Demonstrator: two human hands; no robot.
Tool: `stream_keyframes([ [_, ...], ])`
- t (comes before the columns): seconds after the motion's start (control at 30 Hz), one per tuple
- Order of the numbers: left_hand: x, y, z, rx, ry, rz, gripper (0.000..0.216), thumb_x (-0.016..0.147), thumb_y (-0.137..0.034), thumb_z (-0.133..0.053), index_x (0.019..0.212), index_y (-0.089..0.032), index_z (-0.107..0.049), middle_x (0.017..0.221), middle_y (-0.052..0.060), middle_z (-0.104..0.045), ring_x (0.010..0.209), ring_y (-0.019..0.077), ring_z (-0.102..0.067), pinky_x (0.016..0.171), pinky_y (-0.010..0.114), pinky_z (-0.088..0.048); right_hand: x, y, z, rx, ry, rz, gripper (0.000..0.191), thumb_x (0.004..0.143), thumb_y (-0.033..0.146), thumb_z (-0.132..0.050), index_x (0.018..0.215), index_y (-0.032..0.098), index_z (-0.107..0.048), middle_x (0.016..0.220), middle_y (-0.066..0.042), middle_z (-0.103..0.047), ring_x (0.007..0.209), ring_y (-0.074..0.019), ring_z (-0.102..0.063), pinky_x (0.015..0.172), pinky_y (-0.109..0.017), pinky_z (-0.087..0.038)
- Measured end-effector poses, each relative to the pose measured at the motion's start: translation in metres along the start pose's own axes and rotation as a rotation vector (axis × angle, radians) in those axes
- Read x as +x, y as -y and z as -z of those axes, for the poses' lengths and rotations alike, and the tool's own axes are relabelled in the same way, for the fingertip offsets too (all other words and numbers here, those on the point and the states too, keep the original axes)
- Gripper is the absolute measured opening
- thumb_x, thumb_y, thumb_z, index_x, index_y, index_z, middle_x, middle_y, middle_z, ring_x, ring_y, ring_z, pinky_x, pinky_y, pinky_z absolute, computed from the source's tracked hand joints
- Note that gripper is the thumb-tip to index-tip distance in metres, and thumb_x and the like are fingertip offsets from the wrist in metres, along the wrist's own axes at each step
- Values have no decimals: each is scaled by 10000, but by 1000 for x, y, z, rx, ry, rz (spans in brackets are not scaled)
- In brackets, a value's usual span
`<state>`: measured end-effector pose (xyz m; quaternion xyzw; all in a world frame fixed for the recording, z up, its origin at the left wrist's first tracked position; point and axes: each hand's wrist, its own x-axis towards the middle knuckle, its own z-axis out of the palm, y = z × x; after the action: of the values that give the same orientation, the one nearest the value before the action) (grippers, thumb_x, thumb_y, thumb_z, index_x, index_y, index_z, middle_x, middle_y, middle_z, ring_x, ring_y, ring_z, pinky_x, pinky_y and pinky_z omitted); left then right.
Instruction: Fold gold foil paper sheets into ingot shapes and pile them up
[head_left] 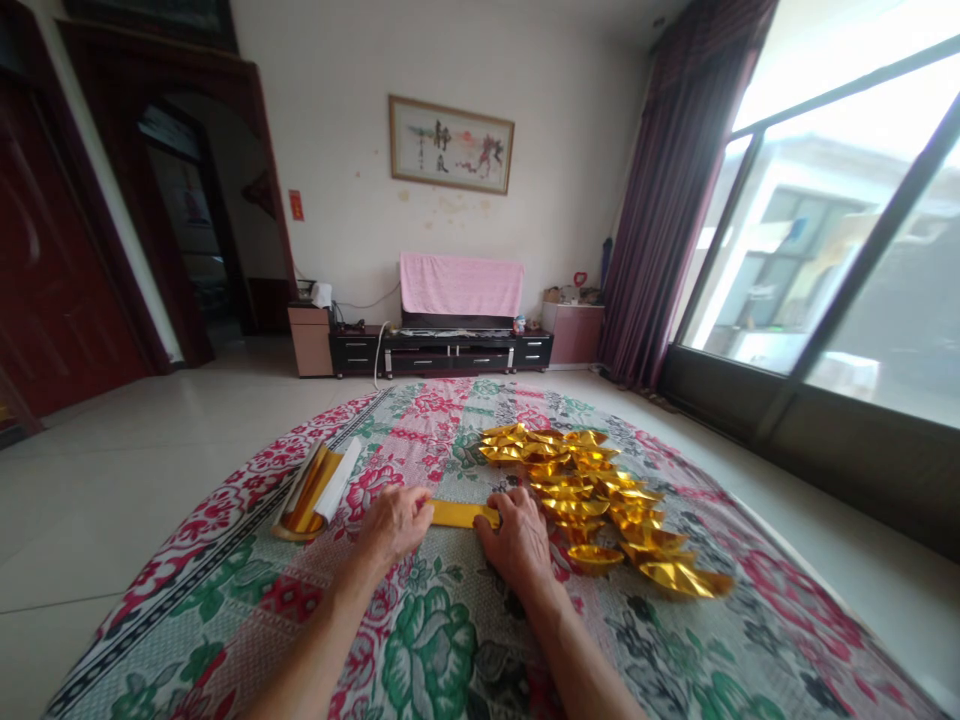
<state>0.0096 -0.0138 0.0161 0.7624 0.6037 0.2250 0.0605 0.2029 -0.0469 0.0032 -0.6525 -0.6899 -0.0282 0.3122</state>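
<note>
A folded strip of gold foil paper lies flat on the patterned tablecloth between my two hands. My left hand pinches its left end, thumb against the curled fingers. At the right end, my right hand grips the strip with the thumb along its edge and the fingers bent over it. Just right of that hand spreads a cluster of folded gold paper ingots, shiny and boat-shaped. A loosely curled stack of gold foil sheets with white backs rests to the left of my left hand.
The round table carries a floral tablecloth in red, green and grey. Beyond it, a low black TV cabinet stands by the wall, with a pink cloth over the screen. Large windows are on the right.
</note>
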Motion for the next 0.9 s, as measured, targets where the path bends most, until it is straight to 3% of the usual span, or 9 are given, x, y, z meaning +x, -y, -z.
stream_keyframes([
  [0.2, 0, 2, -6, -16, -18, -46, 296, 736, -214, -507, 987, -227, -663, 720, 13, -620, 772, 169, -520, 805, 288, -385, 1, 1, 3, 71, -28, 57, 97, 804, 200, -496, 781, 207, -590, 845, -29, -540, 817, -155, -496, 737, -249, -340],
  [0.37, 1, 4, -5, -58, -164, -137, 257, 713, -213, -553, 937, -240, -678, 765, 40, -591, 823, 191, -503, 823, 312, -394, 3, 1, 4, 103, -106, 129, 148, 849, 200, -455, 783, 206, -587, 838, -25, -544, 833, -148, -490, 764, -245, -326],
  [0.5, 0, 1, -2, -75, -248, -179, 144, 722, -194, -544, 782, -229, -671, 762, 36, -567, 846, 191, -486, 820, 311, -387, 3, 0, 3, 142, -122, 161, 160, 869, 217, -441, 786, 202, -577, 828, -22, -555, 838, -150, -493, 777, -249, -322],
  [0.9, 1, 1, -5, -172, -204, -288, 62, 719, -144, -558, 688, -191, -585, 741, 21, -573, 831, 177, -490, 774, 292, -386, 3, -1, 1, 210, -98, 186, 147, 785, 149, -496, 900, 203, -570, 910, -31, -583, 894, -170, -511, 813, -284, -339],
])
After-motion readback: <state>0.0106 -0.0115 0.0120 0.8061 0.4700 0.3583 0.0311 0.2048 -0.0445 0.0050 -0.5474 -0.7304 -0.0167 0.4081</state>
